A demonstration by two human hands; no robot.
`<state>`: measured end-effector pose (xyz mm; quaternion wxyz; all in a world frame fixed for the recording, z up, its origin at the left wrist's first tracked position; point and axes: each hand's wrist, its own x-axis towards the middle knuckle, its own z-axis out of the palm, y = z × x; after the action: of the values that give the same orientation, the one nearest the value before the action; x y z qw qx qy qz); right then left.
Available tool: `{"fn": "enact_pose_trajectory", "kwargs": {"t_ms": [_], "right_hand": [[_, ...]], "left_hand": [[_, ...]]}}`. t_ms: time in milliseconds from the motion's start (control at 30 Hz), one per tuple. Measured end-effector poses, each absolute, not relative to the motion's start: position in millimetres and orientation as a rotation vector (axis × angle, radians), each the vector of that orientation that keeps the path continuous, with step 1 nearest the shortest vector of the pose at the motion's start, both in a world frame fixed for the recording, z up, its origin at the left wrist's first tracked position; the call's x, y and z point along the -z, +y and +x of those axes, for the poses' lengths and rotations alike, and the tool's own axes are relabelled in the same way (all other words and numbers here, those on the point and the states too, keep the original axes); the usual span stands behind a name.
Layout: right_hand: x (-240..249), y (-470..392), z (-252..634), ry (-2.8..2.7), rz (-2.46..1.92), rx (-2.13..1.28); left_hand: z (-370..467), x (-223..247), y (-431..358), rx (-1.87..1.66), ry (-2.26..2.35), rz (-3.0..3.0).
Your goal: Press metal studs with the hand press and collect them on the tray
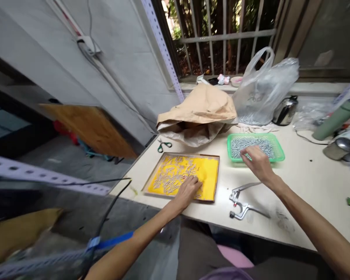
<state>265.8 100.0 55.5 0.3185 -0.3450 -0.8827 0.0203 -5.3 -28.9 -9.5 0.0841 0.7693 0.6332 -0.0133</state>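
A shallow framed tray (211, 171) with a yellow bottom lies near the table's front edge, with many small metal pieces (170, 179) scattered over its left and middle. My left hand (189, 189) rests on the tray right of the pieces, fingers curled; what its fingertips hold is too small to make out. A green plastic basket (278, 149) full of small grey metal pieces (249, 146) sits to the right. My right hand (258, 161) is over the basket's front rim, fingers pinched together, and anything between them is hidden.
Metal pliers-like tools (245, 210) lie in front of the basket. Green-handled scissors (164, 146) are behind the tray. A brown paper bag (201, 105), a clear plastic bag (259, 93), a metal flask (286, 111) and a green cylinder (335, 120) stand along the back.
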Motion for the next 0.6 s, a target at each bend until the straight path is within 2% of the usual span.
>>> {"fn": "enact_pose_trajectory", "kwargs": {"t_ms": [167,400,600], "right_hand": [[-61.1,110.4,293.8,-2.413,-1.148,-0.068],[-17.6,10.2,327.5,-2.456,-1.114,-0.479],[2.5,-28.6,344.7,-2.433,-1.211,-0.516]], "left_hand": [[-12.2,14.0,-20.7,0.07,1.803,2.292],[-22.0,9.1,-10.8,-0.127,1.822,2.19],[18.2,-24.2,-14.3,-0.439,1.87,1.842]]}}
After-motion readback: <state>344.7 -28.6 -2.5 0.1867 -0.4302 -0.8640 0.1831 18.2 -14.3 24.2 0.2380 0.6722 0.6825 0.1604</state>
